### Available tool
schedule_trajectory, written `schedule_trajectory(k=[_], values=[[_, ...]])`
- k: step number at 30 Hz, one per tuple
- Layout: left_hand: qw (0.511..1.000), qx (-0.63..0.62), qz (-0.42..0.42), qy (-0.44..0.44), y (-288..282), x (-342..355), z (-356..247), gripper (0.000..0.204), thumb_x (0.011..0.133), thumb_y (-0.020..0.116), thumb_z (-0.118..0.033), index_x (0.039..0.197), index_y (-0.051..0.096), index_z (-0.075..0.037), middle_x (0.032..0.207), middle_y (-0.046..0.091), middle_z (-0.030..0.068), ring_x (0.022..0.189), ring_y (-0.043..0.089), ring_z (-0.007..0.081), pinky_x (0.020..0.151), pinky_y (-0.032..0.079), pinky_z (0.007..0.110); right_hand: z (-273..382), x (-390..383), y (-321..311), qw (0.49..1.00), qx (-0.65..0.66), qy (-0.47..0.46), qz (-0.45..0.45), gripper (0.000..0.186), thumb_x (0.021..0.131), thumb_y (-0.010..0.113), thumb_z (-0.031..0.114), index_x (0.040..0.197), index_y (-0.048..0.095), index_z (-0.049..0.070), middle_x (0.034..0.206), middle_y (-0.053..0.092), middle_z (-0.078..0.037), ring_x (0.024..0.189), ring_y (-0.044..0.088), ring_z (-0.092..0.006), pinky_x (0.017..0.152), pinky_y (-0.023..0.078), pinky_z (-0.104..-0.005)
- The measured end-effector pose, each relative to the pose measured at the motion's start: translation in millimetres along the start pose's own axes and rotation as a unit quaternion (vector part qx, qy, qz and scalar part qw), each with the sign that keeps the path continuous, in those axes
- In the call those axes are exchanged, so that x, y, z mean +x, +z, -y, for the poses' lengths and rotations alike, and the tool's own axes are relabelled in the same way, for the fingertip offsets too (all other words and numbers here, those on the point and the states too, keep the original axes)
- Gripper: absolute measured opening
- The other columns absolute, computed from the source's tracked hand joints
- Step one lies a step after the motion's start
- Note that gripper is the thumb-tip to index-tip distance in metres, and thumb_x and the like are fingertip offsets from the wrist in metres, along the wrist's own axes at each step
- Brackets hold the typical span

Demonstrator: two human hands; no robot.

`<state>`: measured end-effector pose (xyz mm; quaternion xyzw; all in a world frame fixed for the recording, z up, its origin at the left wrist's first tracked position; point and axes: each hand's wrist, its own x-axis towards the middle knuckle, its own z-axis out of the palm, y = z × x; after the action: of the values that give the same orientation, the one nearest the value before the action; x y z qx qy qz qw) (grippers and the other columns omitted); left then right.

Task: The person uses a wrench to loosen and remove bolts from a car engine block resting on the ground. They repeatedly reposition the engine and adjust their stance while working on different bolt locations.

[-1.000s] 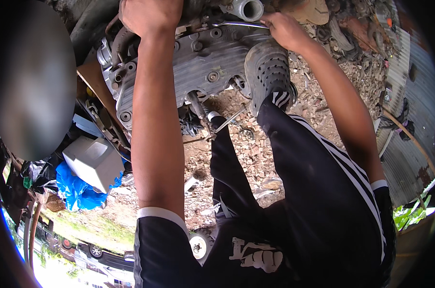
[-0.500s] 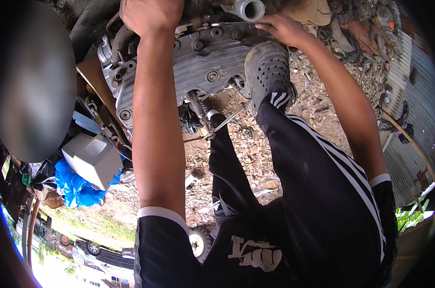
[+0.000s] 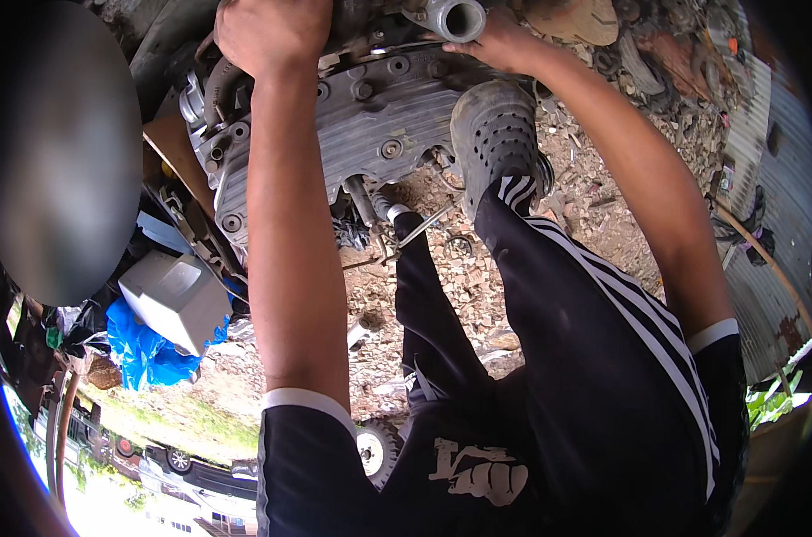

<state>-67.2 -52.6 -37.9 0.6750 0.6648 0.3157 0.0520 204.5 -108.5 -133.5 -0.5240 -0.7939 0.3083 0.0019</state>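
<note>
A large grey ribbed metal engine part [image 3: 361,134] with bolts along it lies in front of me. Above its left part is my left hand [image 3: 276,36], curled like a fist; the upper edge cuts off its fingertips, and what they grip is hidden. My right hand [image 3: 495,45] reaches in behind a round metal pipe end [image 3: 461,20]. One finger lies along the part's upper edge, at the end of a thin metal strip. The pipe hides the other fingers, which look bent around something I cannot make out. My shoe [image 3: 495,130] overlaps the part's right end.
Below the part, a thin metal rod [image 3: 427,224] juts out over the rubble ground [image 3: 460,286]. At the left stand a white box [image 3: 175,295] and a blue plastic bag [image 3: 146,349]. A corrugated metal sheet [image 3: 769,224] bounds the right side. A dark rounded shape [image 3: 66,161] blocks the upper left.
My right hand has slid left along the part's edge, partly behind the pipe. My left hand has shifted slightly left. The view has moved a little.
</note>
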Motion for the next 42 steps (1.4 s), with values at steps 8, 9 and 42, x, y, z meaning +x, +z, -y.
schedule_trajectory(k=[8, 9, 42], values=[[0.999, -0.022, -0.028, -0.002, 4, -3, -6, 0.026, 0.084, 0.057, -0.018, 0.088, 0.078, -0.004, 0.087, 0.072, 0.0211, 0.083, 0.069, 0.0397, 0.081, 0.055, 0.046, 21, -25, -3, 0.99, -0.116, -0.052, -0.069, 0.033, 0.099, 0.06, 0.03, 0.122, 0.062, 0.006, 0.11, 0.07, -0.02, 0.102, 0.067, -0.0411, 0.087, 0.055, -0.0499], [0.999, -0.014, -0.028, -0.02, -8, -4, 1, 0.026, 0.084, 0.057, -0.018, 0.086, 0.078, -0.004, 0.086, 0.072, 0.0218, 0.083, 0.069, 0.0397, 0.08, 0.055, 0.047, 81, -16, -31, 0.988, -0.072, 0.106, 0.083, 0.046, 0.102, 0.057, 0.034, 0.137, 0.055, 0.004, 0.121, 0.064, -0.024, 0.112, 0.063, -0.0394, 0.098, 0.05, -0.0487], [0.998, -0.032, 0.046, -0.041, -18, 9, -2, 0.031, 0.084, 0.057, -0.023, 0.081, 0.077, 0.0, 0.081, 0.07, 0.027, 0.08, 0.07, 0.0426, 0.082, 0.057, 0.048, 11, -65, -18, 0.991, 0.092, 0.092, -0.043, 0.031, 0.098, 0.064, 0.022, 0.12, 0.067, 0.0, 0.115, 0.069, -0.023, 0.108, 0.066, -0.0383, 0.095, 0.048, -0.04]])
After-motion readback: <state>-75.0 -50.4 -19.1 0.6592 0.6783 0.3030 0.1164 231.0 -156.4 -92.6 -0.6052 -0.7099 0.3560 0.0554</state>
